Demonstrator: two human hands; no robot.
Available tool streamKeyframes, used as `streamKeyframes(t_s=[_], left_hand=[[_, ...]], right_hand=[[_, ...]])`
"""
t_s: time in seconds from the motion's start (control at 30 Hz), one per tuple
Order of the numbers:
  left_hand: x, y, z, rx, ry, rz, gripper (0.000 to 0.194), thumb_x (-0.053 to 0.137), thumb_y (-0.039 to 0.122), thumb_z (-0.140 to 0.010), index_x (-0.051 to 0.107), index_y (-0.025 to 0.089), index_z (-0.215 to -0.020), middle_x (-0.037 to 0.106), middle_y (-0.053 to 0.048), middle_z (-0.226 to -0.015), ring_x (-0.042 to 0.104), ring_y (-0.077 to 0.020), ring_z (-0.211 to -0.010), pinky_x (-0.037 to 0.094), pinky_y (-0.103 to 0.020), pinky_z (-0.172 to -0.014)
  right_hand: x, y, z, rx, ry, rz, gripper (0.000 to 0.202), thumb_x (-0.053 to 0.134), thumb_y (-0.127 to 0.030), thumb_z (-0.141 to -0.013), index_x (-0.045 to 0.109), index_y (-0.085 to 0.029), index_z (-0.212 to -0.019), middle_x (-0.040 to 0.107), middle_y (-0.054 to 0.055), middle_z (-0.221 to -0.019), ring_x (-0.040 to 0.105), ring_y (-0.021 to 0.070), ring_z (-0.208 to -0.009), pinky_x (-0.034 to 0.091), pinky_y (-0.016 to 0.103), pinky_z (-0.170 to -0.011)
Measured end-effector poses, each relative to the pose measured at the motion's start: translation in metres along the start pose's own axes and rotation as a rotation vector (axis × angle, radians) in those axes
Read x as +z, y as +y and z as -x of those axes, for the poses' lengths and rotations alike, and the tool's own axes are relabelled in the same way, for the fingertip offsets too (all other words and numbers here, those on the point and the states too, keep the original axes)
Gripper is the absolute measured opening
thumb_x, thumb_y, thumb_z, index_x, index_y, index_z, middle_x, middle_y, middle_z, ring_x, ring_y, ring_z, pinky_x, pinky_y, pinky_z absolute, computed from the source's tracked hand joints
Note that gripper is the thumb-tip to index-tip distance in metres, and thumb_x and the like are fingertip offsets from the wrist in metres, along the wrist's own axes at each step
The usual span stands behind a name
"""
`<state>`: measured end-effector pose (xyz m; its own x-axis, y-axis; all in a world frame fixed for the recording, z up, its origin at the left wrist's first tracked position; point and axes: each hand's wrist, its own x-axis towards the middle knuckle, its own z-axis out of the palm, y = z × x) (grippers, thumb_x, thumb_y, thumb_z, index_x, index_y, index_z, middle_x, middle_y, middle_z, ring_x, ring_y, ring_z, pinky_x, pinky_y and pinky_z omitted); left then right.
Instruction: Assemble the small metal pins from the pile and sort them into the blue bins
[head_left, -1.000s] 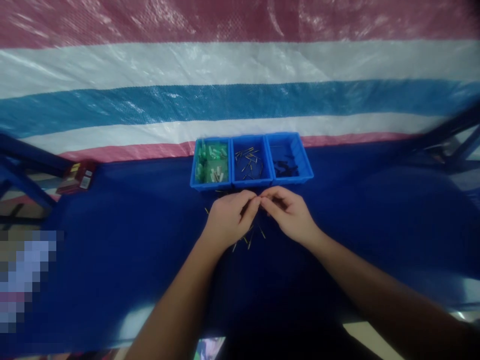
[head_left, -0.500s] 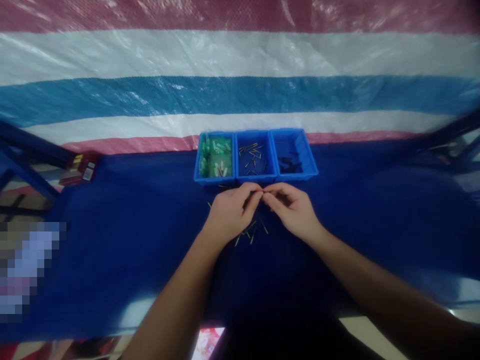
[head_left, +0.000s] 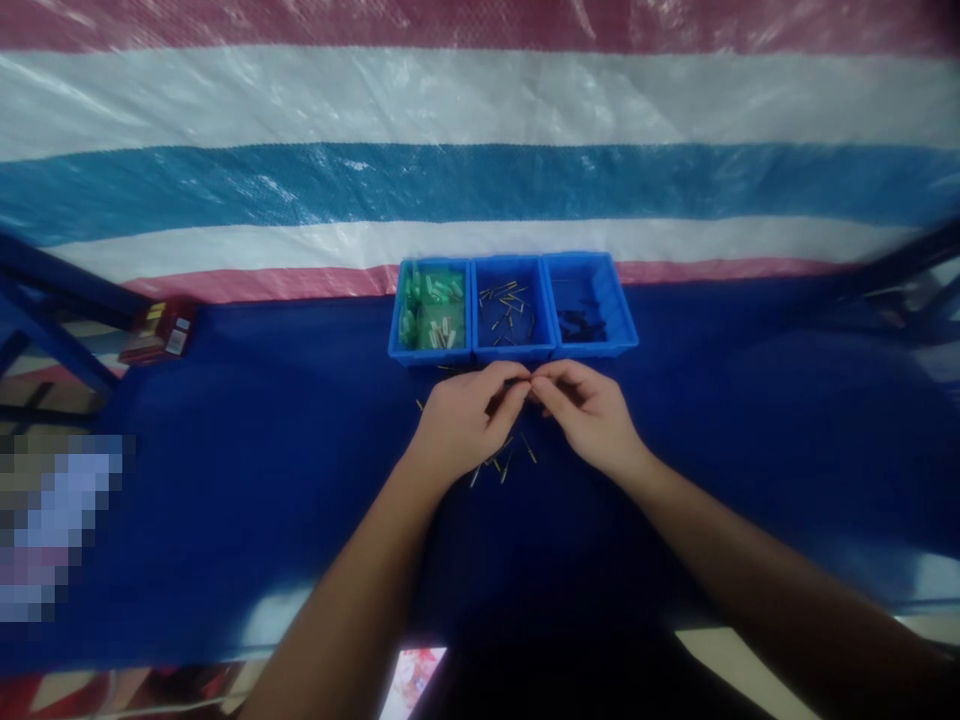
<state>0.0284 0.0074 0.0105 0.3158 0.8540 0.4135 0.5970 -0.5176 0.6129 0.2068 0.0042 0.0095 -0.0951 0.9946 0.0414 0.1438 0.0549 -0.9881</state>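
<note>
My left hand (head_left: 472,415) and my right hand (head_left: 589,410) meet fingertip to fingertip over the blue table, just in front of three joined blue bins. Both are closed in a pinch; whatever sits between the fingertips is too small or hidden to make out. Several thin metal pins (head_left: 505,466) with brassy and silvery parts lie loose on the table below my hands. More such pins (head_left: 510,310) are in the middle bin (head_left: 514,352). White and clear small pieces (head_left: 442,333) on green plastic fill the left bin (head_left: 430,356). Small dark pieces (head_left: 581,325) lie in the right bin (head_left: 596,350).
A dark red box (head_left: 160,330) stands at the table's back left, beside a blue metal frame (head_left: 60,315). Striped plastic sheeting (head_left: 480,185) hangs behind the table (head_left: 262,480). A lit screen (head_left: 412,683) shows below the front edge.
The view has tilted slightly, so the scene sits a little higher. Both hands keep their pinch, with the fingertips shifted a touch to the right.
</note>
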Motion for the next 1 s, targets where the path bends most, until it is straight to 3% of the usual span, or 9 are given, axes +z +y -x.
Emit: streamKeyframes(t_s=[0.37, 0.57, 0.87, 1.0], left_hand=[[0.0006, -0.0028, -0.0008, 0.016, -0.008, -0.101, 0.022, 0.051, 0.034, -0.100, 0.064, 0.018, -0.092, 0.068, 0.001, -0.074, 0.064, -0.0128, -0.067, 0.044, -0.025, -0.065], [0.0018, 0.0018, 0.0010, -0.032, -0.014, -0.010, 0.018, 0.056, 0.030, -0.096, 0.063, 0.022, -0.111, 0.067, 0.004, -0.071, 0.064, -0.0106, -0.066, 0.045, -0.021, -0.065], [0.0021, 0.0000, -0.0001, -0.015, -0.022, -0.077, 0.020, 0.050, 0.033, -0.100, 0.065, 0.020, -0.096, 0.069, 0.001, -0.074, 0.064, -0.0117, -0.066, 0.044, -0.023, -0.063], [0.0022, 0.0018, 0.0002, -0.038, -0.013, -0.052, 0.020, 0.051, 0.034, -0.099, 0.065, 0.020, -0.100, 0.069, 0.001, -0.075, 0.065, -0.0121, -0.067, 0.045, -0.023, -0.064]], right_hand=[[0.0011, 0.0008, 0.0005, -0.068, 0.021, 0.003, 0.016, 0.073, -0.033, -0.084, 0.070, -0.019, -0.092, 0.069, 0.002, -0.081, 0.063, 0.0145, -0.071, 0.050, 0.028, -0.064], [-0.0002, -0.0002, -0.0001, -0.010, -0.003, 0.000, 0.020, 0.068, -0.038, -0.088, 0.068, -0.018, -0.087, 0.068, 0.002, -0.078, 0.059, 0.0118, -0.063, 0.049, 0.027, -0.062], [-0.0001, 0.0034, -0.0014, -0.088, 0.015, -0.022, 0.017, 0.071, -0.033, -0.086, 0.070, -0.019, -0.095, 0.068, 0.001, -0.080, 0.061, 0.0130, -0.069, 0.050, 0.027, -0.062], [0.0003, 0.0043, -0.0011, -0.072, 0.003, -0.003, 0.016, 0.071, -0.033, -0.085, 0.069, -0.019, -0.095, 0.067, 0.001, -0.081, 0.060, 0.0127, -0.068, 0.050, 0.028, -0.064]])
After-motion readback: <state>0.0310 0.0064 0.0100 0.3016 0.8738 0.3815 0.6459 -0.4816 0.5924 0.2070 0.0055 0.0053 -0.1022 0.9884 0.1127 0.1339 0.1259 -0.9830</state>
